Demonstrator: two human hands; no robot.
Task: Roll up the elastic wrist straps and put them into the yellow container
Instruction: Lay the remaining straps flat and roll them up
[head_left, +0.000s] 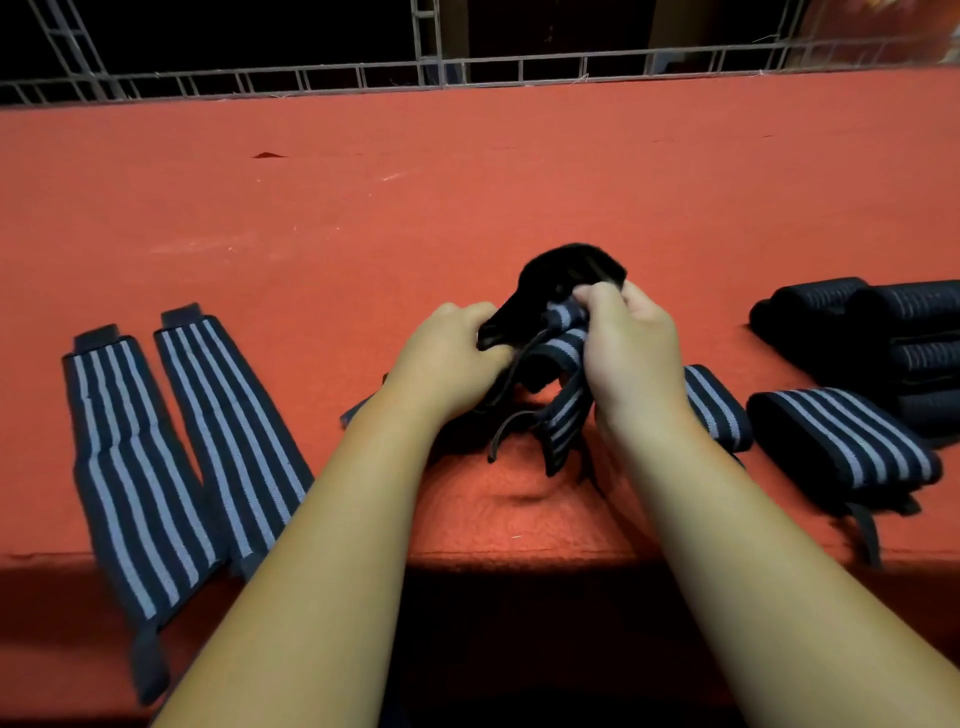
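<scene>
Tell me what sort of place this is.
Probably a packing workbench: a long red cloth-covered table, flat wrist straps lined up at left, rolled straps piled at right, a metal grille behind.

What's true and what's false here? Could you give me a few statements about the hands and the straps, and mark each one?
1. Both hands hold the same strap. True: the left hand and the right hand grip one striped strap above the red surface.
2. Two flat straps lie unrolled on the person's left. True.
3. A yellow container stands next to the hands. False: no yellow container is in view.
4. The straps on the person's right are all spread out flat. False: the rolled straps there are wound up and lie close together.
</scene>
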